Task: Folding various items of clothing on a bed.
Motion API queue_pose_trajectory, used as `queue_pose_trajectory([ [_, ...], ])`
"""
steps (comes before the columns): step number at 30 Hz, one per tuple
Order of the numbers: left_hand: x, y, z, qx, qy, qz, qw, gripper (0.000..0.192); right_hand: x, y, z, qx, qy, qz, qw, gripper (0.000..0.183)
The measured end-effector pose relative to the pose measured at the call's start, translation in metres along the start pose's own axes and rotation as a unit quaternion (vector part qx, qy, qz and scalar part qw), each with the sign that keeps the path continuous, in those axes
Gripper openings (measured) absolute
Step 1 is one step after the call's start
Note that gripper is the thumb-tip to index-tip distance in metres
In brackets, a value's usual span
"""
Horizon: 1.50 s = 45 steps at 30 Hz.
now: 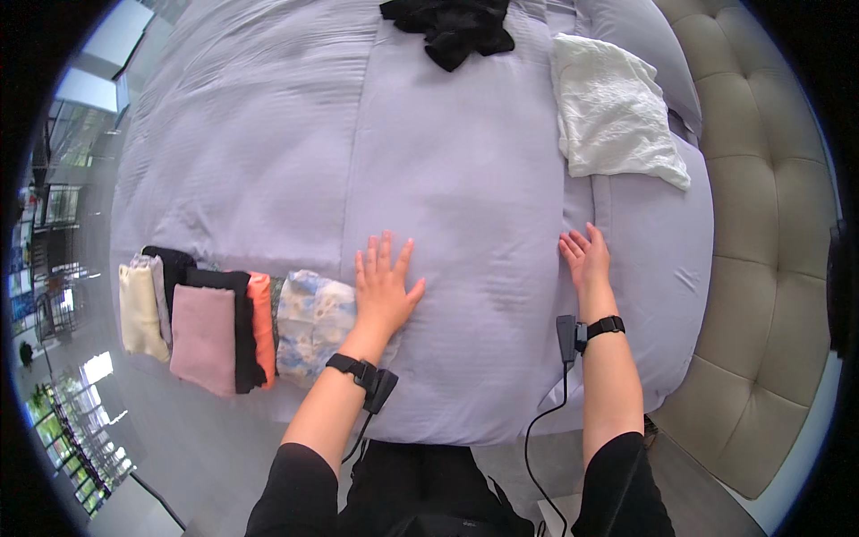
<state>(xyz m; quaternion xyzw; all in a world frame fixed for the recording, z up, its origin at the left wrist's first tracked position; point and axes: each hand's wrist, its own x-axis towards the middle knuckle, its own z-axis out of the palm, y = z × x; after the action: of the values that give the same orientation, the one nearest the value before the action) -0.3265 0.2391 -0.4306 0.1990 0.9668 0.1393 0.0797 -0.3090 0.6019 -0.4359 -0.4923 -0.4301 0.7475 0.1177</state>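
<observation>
My left hand (384, 288) is spread palm down at the right edge of a folded blue-and-white patterned garment (315, 322), partly covering it. Over by the pillow, my right hand (588, 258) is held with its fingers apart and nothing in it. Left of the patterned garment stand more folded clothes: an orange one (262, 322), a black one (247, 335), a mauve one (203, 339) and a cream one (143, 312). A crumpled white cloth (614, 111) lies across the pillows farther off. At the far top is a bunched black garment (463, 30).
All of this rests on a bed with a lavender cover (456, 168). A tufted beige headboard (768, 248) borders the right side, beside a near pillow (658, 255) and a far pillow (637, 40). Cabled devices (568, 335) are strapped to both my wrists.
</observation>
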Motion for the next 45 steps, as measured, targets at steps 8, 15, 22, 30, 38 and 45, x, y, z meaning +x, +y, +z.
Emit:
queue_pose_trajectory([
  [8,0.044,0.015,0.021,0.077,-0.21,-0.1,0.97,0.104,0.069,-0.043,0.052,-0.051,-0.031,0.014,0.998,0.065],
  [15,0.052,0.015,0.035,0.072,-0.208,-0.094,0.971,0.107,0.105,-0.06,0.093,-0.011,-0.084,0.042,0.996,0.022],
  [22,0.052,0.011,0.033,0.075,-0.207,-0.098,0.97,0.106,0.012,-0.156,0.111,0.075,-0.174,-0.169,0.967,0.026],
  [30,0.046,0.022,0.003,0.078,-0.236,-0.117,0.962,0.092,-0.203,-0.248,0.074,0.138,-0.258,-0.396,0.87,0.057],
  [38,-0.033,0.147,-0.149,-0.44,-0.161,0.131,0.874,0.112,-0.374,-0.227,-0.028,-0.044,-0.166,-0.521,0.836,0.067],
  [45,-0.085,0.18,-0.224,-0.558,-0.082,0.239,0.791,0.04,-0.475,-0.21,0.034,-0.35,-0.434,-0.38,0.738,0.026],
])
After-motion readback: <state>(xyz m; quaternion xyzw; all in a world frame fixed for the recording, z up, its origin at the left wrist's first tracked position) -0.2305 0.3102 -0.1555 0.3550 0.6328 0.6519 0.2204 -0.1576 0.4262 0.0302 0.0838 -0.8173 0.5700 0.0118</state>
